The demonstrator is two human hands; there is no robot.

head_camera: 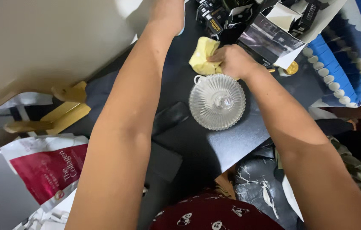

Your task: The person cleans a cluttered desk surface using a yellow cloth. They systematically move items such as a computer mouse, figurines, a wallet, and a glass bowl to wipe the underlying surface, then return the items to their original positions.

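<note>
Our right hand [233,61] is bunched around a soft, crumpled yellow cloth [203,56] on the dark, smooth tabletop [231,140]; just beside it sits a round ribbed glass lid [217,102] (knobbed at its centre); our left hand [168,12] reaches to the far edge, its fingers out of sight, so we cannot tell its grip.

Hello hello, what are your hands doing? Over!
Right hand gripping yellow cloth on dark table. Left hand mostly out of frame. Ribbed glass lid close beside cloth.
</note>
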